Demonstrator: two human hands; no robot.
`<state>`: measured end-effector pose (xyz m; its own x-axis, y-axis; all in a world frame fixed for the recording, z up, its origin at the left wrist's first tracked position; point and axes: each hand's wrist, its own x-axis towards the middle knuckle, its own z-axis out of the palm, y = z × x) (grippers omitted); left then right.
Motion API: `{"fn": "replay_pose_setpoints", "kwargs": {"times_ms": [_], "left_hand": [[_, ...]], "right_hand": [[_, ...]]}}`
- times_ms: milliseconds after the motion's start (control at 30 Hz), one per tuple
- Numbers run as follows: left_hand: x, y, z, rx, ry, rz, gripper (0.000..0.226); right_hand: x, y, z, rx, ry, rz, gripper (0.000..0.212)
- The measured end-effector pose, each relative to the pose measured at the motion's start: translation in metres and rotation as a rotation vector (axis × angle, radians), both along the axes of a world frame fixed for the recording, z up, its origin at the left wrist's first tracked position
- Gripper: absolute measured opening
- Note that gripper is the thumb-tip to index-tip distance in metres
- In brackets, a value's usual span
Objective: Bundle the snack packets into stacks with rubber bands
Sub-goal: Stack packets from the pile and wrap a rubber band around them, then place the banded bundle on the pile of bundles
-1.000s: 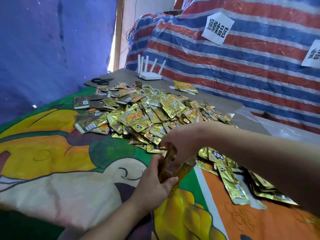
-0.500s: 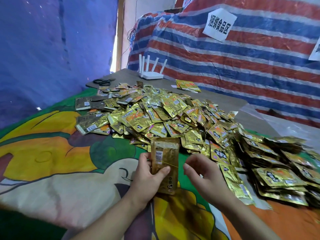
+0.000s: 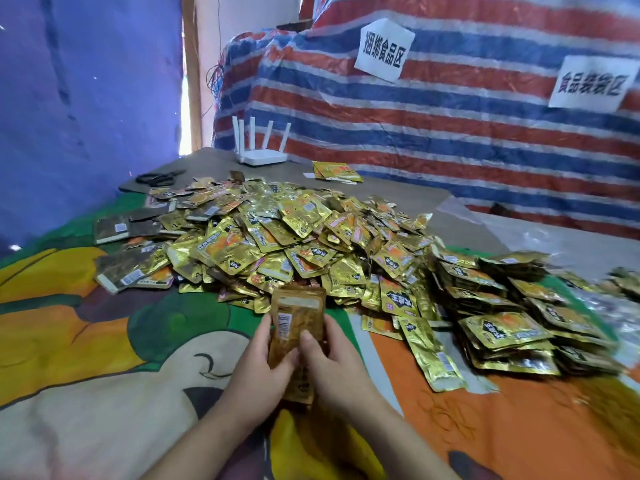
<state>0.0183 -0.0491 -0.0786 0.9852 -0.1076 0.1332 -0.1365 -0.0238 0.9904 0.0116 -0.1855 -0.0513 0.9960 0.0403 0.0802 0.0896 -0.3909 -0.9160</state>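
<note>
Both hands, left hand [image 3: 258, 367] and right hand [image 3: 337, 363], grip one upright stack of packets [image 3: 298, 327], barcode label facing up, before the loose gold packet heap [image 3: 277, 237] on the counter [image 3: 398, 199]. Behind, paper signs read 捆绑食品区 [image 3: 383, 50] and 食品装袋区 [image 3: 593, 84].

Gold packets [image 3: 277, 244]; red-blue-white striped tarp [image 3: 450, 133].

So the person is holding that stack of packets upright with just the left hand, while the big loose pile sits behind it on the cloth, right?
Not quite: the head view shows both hands on it. The left hand and the right hand grip the stack of packets from either side. The rest holds: the stack stands upright, and the loose pile lies behind it on the cloth.
</note>
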Motion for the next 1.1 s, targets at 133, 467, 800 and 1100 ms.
{"fn": "replay_pose_setpoints", "kwargs": {"times_ms": [133, 467, 800, 1100], "left_hand": [[-0.004, -0.004, 0.008, 0.191, 0.002, -0.034, 0.048], [0.020, -0.053, 0.073, 0.496, -0.174, -0.226, 0.068], [0.100, -0.036, 0.046, 1.333, -0.287, 0.087, 0.056], [0.115, -0.040, 0.027, 1.531, -0.313, 0.108, 0.039]], "right_hand": [[-0.003, -0.012, 0.003, 0.037, 0.052, -0.077, 0.021], [-0.008, -0.084, 0.041, 0.435, 0.162, -0.113, 0.026], [0.059, -0.305, 0.118, 0.696, 0.092, -0.906, 0.018], [0.111, -0.376, 0.087, 0.650, 0.137, -0.990, 0.041]]}}
